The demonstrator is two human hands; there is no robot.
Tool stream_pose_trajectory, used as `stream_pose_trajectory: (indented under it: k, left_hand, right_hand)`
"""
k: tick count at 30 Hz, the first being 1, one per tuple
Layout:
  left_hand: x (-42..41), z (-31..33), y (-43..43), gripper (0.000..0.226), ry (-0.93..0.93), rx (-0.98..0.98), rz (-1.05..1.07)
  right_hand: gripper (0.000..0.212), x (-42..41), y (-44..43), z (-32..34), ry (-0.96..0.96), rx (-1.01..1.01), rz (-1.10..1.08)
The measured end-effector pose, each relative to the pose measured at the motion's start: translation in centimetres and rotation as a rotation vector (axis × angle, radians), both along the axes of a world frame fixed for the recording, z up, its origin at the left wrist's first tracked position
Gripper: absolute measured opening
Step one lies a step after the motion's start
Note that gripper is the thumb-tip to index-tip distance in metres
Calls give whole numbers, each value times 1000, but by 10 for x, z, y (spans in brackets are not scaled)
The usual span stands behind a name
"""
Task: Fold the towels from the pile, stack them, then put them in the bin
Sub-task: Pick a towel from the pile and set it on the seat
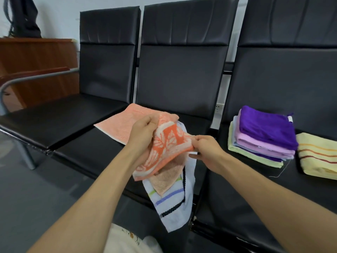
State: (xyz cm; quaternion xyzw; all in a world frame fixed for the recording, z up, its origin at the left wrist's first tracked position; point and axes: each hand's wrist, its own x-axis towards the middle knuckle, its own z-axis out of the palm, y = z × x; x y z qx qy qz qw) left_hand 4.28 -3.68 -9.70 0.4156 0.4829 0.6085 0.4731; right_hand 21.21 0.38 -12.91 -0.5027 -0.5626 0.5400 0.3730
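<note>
My left hand (144, 132) grips a bunch of towels above the middle seat: an orange towel with a white leaf pattern (169, 143) on top, a peach towel (164, 179) under it, and a pale blue striped towel (175, 203) hanging lowest. My right hand (206, 148) pinches the right edge of the orange towel. A pink towel (118, 125) lies flat on the middle seat behind my hands. On the right seat sits a folded stack (262, 137) with a purple towel on top. Beside it lies a folded yellow striped towel (319, 156).
Three black padded seats (63, 117) stand in a row with a metal armrest (27, 77) at the left end. A wooden cabinet (36, 66) stands behind on the left with a dark bag (23, 17) on top. No bin is in view.
</note>
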Motion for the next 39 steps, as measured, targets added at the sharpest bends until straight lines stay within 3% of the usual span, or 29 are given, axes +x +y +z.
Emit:
stream_pose_trajectory:
  k: [3,5,6,8,10,13,15,17,21,24,26,29,33,35,39]
  left_hand:
    - [0,-3,-6,33,115,-24,-290]
    - [-4,-10,-9,30,331,-111,-427]
    - [-7,-15,-9,29,455,-162,-445]
    - [-16,-28,-4,27,703,-265,-342]
    - [-31,-44,6,24,909,-348,-146]
    - [-45,-58,14,38,1075,-435,31]
    - [-45,-62,14,66,1084,-564,22]
    - [-44,-66,14,76,1080,-613,-10]
    - [-41,-63,16,29,1227,-479,83]
    - [-36,-55,11,9,1266,-312,304]
    - [-33,-49,9,6,1148,-185,420]
    - [-29,-37,13,14,583,-138,438]
    - [-13,-15,16,27,-79,-194,302]
    - [2,0,17,27,-227,-158,259]
    - [42,32,10,17,-265,-21,145]
  right_hand:
    - [31,17,0,1,216,-145,117]
    - [23,22,2,-6,107,-199,116]
    - [24,23,3,-10,-38,-190,93]
    - [33,23,5,-16,-410,-75,50]
    - [37,18,9,-18,-593,80,-12]
    - [38,4,27,-16,-524,123,-128]
    - [38,-8,41,-14,-463,88,-124]
    - [27,-18,51,-14,-470,15,-87]
    - [48,-29,57,-15,-505,-87,-66]
    - [31,-35,58,-17,-634,-10,-34]
    - [28,-38,58,-16,-517,-29,-119]
    - [20,-37,56,-2,-132,-110,-226]
    - [33,-29,49,27,341,-203,-256]
    - [32,-23,42,43,514,-206,-217]
    - [20,12,27,81,641,-169,-164]
